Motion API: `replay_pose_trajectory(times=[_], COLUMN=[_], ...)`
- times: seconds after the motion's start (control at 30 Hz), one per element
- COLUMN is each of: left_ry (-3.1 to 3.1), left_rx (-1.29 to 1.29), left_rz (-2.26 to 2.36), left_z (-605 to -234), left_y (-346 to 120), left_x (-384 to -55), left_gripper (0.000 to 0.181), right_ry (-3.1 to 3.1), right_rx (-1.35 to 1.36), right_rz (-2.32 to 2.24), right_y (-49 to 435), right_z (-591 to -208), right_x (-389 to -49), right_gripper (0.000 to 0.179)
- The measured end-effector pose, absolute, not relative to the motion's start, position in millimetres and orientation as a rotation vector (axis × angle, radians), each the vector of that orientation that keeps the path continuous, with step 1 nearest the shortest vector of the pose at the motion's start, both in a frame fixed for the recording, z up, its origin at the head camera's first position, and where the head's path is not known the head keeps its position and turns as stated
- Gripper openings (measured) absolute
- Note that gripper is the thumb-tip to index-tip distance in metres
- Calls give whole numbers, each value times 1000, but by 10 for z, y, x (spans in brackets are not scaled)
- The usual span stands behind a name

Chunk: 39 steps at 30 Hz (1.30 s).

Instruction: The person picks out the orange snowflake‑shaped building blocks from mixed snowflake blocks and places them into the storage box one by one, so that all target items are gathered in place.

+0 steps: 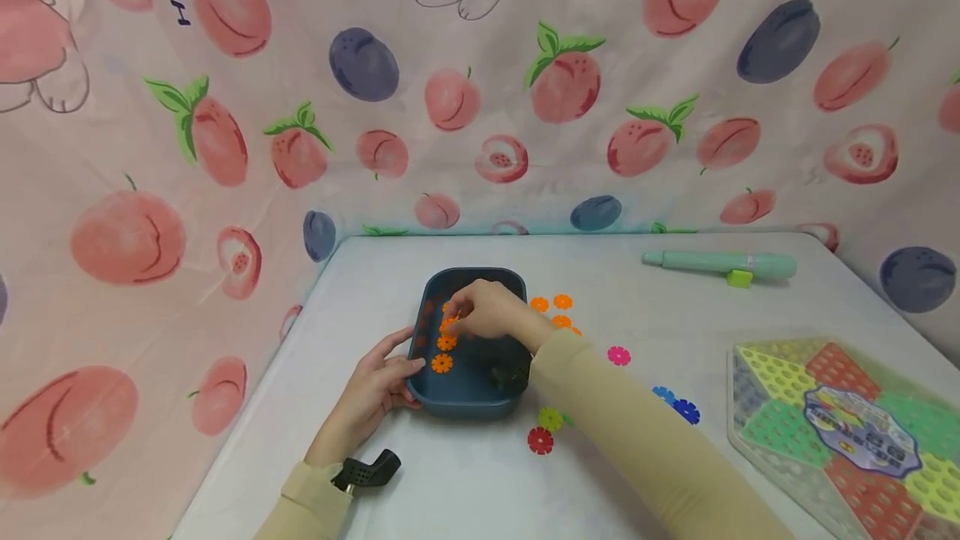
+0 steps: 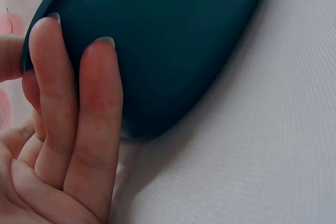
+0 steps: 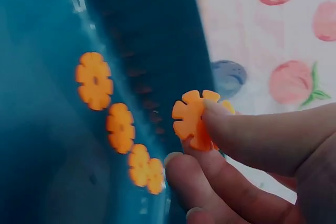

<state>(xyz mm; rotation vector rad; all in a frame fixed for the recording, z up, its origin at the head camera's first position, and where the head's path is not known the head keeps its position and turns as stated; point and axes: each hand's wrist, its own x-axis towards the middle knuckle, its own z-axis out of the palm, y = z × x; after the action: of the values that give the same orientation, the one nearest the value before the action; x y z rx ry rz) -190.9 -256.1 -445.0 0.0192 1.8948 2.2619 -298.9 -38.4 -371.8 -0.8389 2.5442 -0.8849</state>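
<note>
While the left hand (image 1: 371,394) rests straight fingers (image 2: 94,119) against the outer left wall of the tray (image 1: 468,402), the right hand (image 1: 491,311) reaches over the tray and pinches one orange disc (image 3: 193,119) between thumb and fingertips. The pinched disc hangs above the tray's left inner wall, clear of the floor. Four more orange discs lie in a row (image 3: 118,124) along the tray floor, near that wall. Other orange discs (image 1: 551,303) lie on the table (image 1: 465,482) just right of the tray's far corner. A pink disc (image 1: 618,355), blue discs (image 1: 677,404), a green disc (image 1: 550,418) and a red disc (image 1: 540,440) lie farther right and nearer than the tray. A pen-like tool (image 1: 716,264) lies well beyond the tray to the right; a board (image 1: 840,423) sits at the far right.

Handling, as judged: the disc appears thin, light, rigid plastic with notched edges. Grip it across the flat faces or by opposite lobes; the smooth faces may slip under a loose pinch. The tray looks stiff and light enough to slide unless braced.
</note>
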Motion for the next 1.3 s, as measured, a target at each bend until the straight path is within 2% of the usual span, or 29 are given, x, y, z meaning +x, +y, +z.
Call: replay_pose_trajectory(times=[0.3,0.63,1.3], left_ry=[1887,1902,1915], left_rx=[25,77,44], left_rz=[2259,2234,2239], left_z=[-4466,-4431,-4461], left_y=[-2536,-2535,-2570], left_x=[-1908,-1915,-1900], left_gripper=[64,66,67], right_ry=[2319,2219,2266], right_rx=[-1018,-1177,-1112], right_rz=[-849,-762,-767], right_y=[-524,-619,-671], right_z=[-3944,-4060,-4142], right_x=[-2918,-2915,-2889], right_gripper=[8,5,12])
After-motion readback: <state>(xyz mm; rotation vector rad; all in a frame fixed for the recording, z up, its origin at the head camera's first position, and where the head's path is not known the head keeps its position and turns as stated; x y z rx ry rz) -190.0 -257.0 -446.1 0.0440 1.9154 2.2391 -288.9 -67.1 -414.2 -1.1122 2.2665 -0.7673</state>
